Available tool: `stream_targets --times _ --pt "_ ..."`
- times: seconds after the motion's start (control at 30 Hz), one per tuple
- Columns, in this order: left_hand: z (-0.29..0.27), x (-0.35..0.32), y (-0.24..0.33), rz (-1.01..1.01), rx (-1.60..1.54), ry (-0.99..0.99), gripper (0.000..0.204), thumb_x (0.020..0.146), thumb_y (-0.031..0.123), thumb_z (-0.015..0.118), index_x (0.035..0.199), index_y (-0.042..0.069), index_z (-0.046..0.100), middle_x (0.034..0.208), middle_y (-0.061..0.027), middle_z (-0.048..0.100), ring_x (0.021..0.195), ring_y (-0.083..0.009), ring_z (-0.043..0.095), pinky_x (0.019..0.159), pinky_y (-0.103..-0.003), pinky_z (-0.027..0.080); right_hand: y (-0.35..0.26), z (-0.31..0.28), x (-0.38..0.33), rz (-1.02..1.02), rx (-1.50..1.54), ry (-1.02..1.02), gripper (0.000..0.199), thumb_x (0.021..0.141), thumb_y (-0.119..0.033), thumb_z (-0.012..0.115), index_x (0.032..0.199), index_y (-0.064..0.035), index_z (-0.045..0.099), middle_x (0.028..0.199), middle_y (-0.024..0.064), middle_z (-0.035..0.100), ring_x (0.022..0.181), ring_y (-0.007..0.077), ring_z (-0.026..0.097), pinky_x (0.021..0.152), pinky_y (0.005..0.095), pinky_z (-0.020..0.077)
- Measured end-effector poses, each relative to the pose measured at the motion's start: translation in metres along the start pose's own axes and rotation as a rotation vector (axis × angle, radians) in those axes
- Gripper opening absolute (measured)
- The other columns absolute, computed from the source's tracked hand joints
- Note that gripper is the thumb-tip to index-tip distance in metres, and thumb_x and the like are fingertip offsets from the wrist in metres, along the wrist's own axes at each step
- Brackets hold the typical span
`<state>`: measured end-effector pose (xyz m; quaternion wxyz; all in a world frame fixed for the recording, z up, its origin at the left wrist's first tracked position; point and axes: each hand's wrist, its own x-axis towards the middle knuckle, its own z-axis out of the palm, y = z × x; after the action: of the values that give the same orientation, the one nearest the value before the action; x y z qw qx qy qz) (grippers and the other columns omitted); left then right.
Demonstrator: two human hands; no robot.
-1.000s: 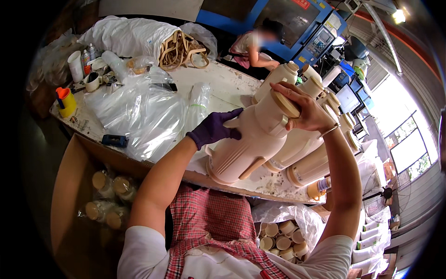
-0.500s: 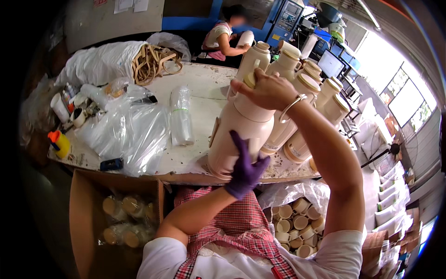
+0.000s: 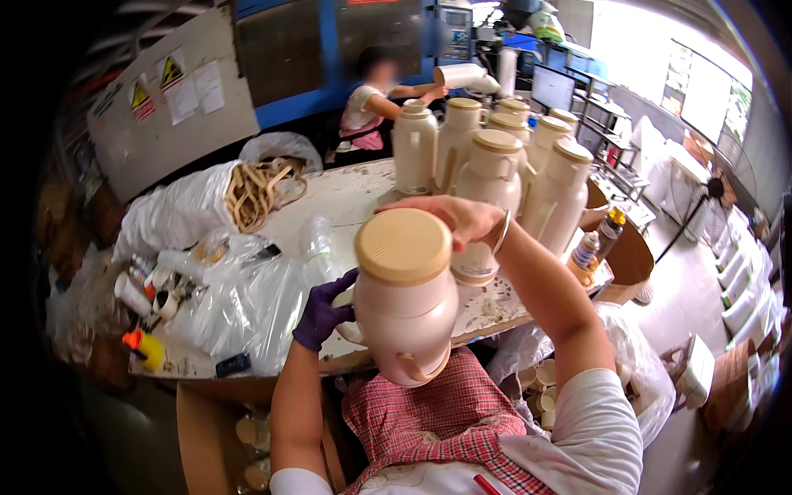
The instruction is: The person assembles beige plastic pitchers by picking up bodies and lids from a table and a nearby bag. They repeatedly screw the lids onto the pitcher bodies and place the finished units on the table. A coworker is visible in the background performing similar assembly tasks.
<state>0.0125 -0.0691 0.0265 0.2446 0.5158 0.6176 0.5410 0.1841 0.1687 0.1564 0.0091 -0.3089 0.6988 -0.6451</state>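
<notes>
Gripping a cream flask (image 3: 406,305) above the table edge (image 3: 495,318), gloved left hand (image 3: 323,312) under, right hand (image 3: 450,219) curled behind its lid, I see six finished flasks (image 3: 495,165) standing beyond.

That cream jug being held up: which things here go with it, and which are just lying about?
In hand:
jug, tan lid toward the camera
gloved left hand on its side
bare right hand at its top
matching jugs on the table

Lying about:
plastic bags
cord bundle
yellow bottle
spray can
</notes>
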Motion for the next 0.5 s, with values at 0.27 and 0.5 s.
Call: stream_targets --times 0.27,0.5 --pt "0.116 0.008 0.021 -0.010 0.083 0.562 0.074 0.081 0.030 0.071 0.139 -0.003 0.038 0.109 -0.0171 0.064 0.086 -0.0223 0.064 0.076 -0.033 0.052 -0.015 0.044 -0.025 0.300 -1.378 1.061 0.105 0.066 -0.063 0.073 0.136 0.0061 0.037 0.096 0.0215 0.056 0.086 0.0348 0.061 0.078 0.0394 0.0507" --pt "0.230 0.025 0.034 0.127 -0.202 0.333 0.104 0.085 0.035 0.067 0.146 -0.004 -0.007 0.150 -0.0271 0.018 0.137 -0.0274 0.030 0.109 -0.036 0.030 -0.013 0.074 0.001 0.689 -1.841 1.171 0.085 0.074 -0.050 0.071 0.134 0.0024 0.042 0.087 0.0137 0.057 0.063 0.0219 0.063 0.050 0.0291 0.0511"
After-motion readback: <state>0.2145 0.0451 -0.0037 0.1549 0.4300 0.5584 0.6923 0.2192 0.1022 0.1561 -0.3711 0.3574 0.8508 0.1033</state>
